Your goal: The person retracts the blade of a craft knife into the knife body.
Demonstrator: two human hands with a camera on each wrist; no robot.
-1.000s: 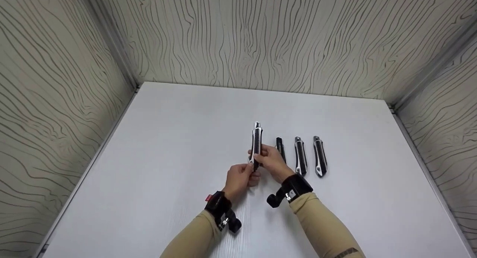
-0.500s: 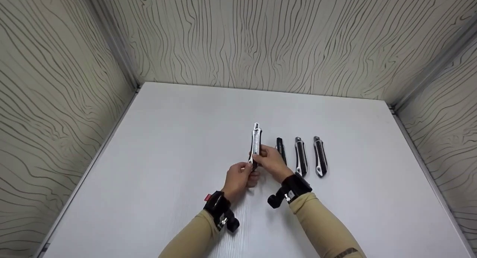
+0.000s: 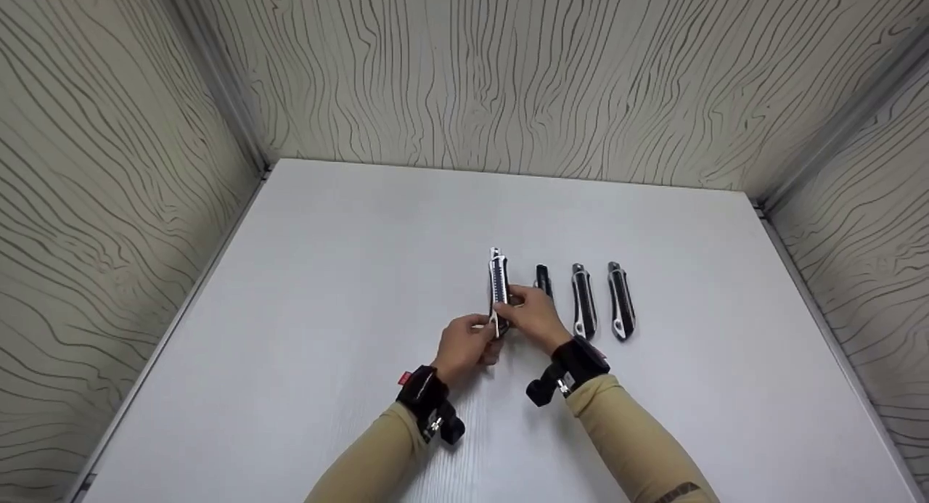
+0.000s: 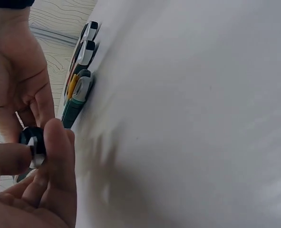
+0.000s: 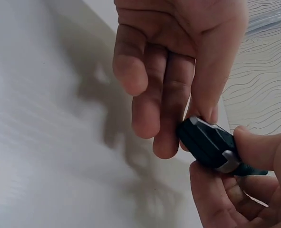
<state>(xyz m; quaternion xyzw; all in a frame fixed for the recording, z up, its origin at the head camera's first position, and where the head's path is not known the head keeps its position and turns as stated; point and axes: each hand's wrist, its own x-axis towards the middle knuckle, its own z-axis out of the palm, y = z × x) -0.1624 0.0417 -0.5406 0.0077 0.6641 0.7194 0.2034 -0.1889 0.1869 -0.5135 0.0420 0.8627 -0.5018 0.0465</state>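
Observation:
A utility knife (image 3: 498,279) with a silver-edged dark body is held above the white table, its metal nose pointing away from me. My left hand (image 3: 462,348) pinches the knife's near end between thumb and fingers. My right hand (image 3: 537,316) grips the body from the right side, thumb on top. In the left wrist view the knife's butt end (image 4: 34,147) shows between the left thumb and index finger. The right wrist view shows the dark green knife body (image 5: 207,142) between both hands. Whether any blade extends is too small to tell.
Three more utility knives lie in a row to the right: a dark one (image 3: 543,276) partly behind the right hand, a middle one (image 3: 584,303) and a far-right one (image 3: 622,302). Wood-patterned panels (image 3: 464,75) enclose the white table (image 3: 326,271) at the back and sides.
The held knife has shifted slightly towards me, and its shiny face has turned a little. Both hands keep their hold. The knives on the table have not moved.

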